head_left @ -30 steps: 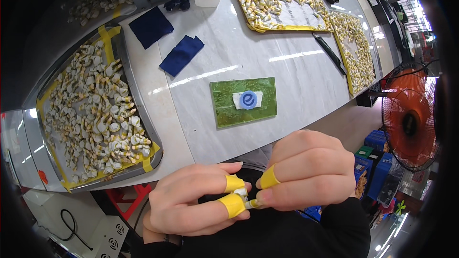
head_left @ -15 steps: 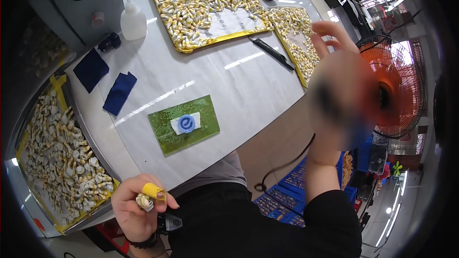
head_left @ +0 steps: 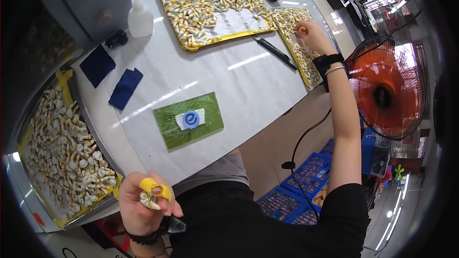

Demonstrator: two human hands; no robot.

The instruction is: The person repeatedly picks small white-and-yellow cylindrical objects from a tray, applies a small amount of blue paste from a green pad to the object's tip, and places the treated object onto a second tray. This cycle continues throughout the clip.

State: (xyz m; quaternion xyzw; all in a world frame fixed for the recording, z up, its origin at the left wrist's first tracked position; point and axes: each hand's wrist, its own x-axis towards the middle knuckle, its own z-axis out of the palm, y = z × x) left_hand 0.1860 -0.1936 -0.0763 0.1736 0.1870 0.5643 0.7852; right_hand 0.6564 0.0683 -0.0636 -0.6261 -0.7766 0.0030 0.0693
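Note:
My left hand is closed near the table's front edge, with yellow wraps on its fingers. Held in its fingers is a small white-and-yellow molded piece. At the far right, my right hand reaches over the smaller yellow-edged tray of small white-and-yellow pieces. Its fingers are pinched together at the pieces; what they hold, if anything, is too small to make out. Between my arms lies a green plate bearing a white patch and a round blue piece.
A larger yellow-edged tray of similar pieces stands at the back. Another tray is at left. Dark blue cloths, a white squeeze bottle and a black-handled tool lie about. An orange fan stands right, above blue crates.
My right hand, blurred in front of the fan before, has moved away to the smaller tray, and its fingers have closed. My left hand keeps its piece, which is turned slightly.

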